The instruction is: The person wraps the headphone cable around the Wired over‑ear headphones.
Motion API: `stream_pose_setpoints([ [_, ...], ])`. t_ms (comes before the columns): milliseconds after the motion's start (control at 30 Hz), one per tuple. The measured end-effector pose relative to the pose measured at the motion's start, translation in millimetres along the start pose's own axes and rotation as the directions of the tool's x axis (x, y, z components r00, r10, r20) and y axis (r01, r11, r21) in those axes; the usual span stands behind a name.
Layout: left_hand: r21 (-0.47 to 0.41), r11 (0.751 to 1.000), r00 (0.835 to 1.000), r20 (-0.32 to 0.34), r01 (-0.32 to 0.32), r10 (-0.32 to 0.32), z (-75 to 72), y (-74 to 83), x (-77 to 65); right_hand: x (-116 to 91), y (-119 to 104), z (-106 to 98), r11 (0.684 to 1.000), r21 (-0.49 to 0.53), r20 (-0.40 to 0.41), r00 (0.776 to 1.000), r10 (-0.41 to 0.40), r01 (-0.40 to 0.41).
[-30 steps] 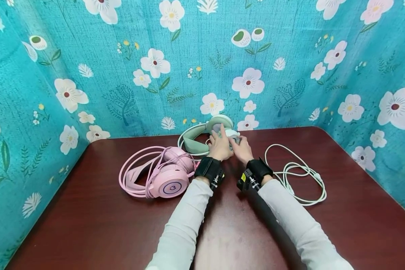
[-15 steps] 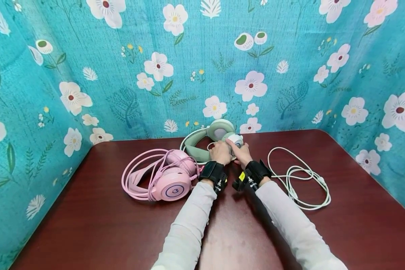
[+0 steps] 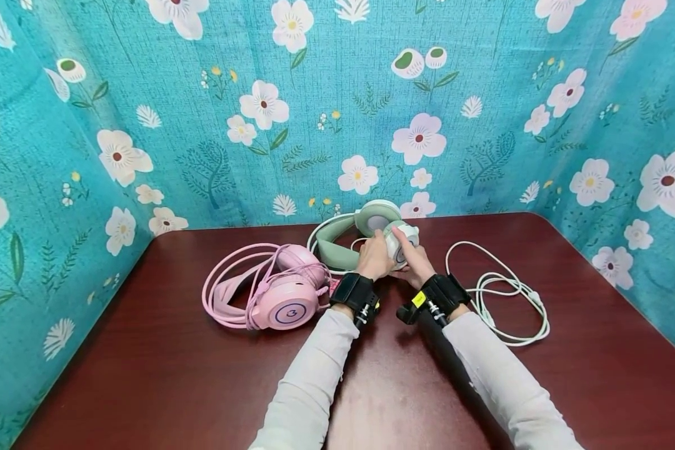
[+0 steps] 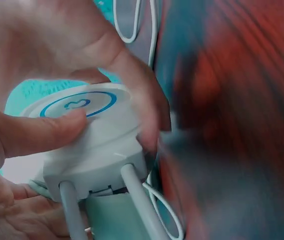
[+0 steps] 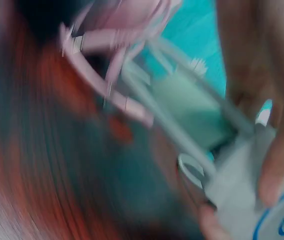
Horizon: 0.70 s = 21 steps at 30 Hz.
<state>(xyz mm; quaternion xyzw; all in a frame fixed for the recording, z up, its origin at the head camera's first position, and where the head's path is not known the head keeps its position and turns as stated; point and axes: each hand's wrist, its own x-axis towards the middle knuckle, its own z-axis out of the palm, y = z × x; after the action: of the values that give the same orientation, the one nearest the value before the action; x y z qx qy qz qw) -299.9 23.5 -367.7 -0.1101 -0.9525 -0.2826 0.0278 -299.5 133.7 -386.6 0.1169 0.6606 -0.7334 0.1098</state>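
Note:
A pale green and white headset (image 3: pixel 337 253) lies at the back of the table, near the curtain. Both hands are at its nearer earcup (image 3: pixel 394 250). My left hand (image 3: pixel 373 257) grips it from the left; in the left wrist view, fingers (image 4: pixel 144 100) curl over its edge near the two headband tubes. From the other side my right hand (image 3: pixel 419 265) holds the same earcup, its thumb along the outer shell. A blue ring logo (image 4: pixel 79 103) marks that shell. The far earcup (image 3: pixel 378 219) stands behind. Fingers under the cup are partly hidden.
A pink headset (image 3: pixel 284 300), its cord wound around it, lies close to the left forearm. A loosely coiled pale cable (image 3: pixel 503 290) rests to the right of the right wrist. Behind the dark red table (image 3: pixel 146 350) hangs a flowered blue curtain (image 3: pixel 315 112).
My left hand's fingers, stretched out a second ago, now curl at the earcup. My right thumb has come onto its shell. The green headset has shifted slightly right; the pink one stays put.

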Motion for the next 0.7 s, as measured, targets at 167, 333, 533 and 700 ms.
stream_pose_setpoints([
  [167,0.089,0.990,0.994,-0.001,-0.106,0.107,1.8,9.1,-9.0,-11,-3,-4,0.976,0.212,0.009,0.999,0.042,-0.043],
  [333,0.208,0.949,0.971,0.018,-0.235,0.236,0.5,19.6,-19.4,-19,-3,-14,0.959,0.283,-0.038,0.999,0.017,-0.005],
  [533,0.297,0.909,0.955,0.138,-0.292,0.262,-14.1,26.1,-35.3,-36,-7,-27,0.977,0.214,-0.028,0.999,-0.018,0.024],
  [700,0.372,0.846,0.912,0.298,-0.382,0.281,-34.2,20.5,-47.7,-52,-14,-39,0.991,0.121,0.012,0.998,-0.064,0.062],
])
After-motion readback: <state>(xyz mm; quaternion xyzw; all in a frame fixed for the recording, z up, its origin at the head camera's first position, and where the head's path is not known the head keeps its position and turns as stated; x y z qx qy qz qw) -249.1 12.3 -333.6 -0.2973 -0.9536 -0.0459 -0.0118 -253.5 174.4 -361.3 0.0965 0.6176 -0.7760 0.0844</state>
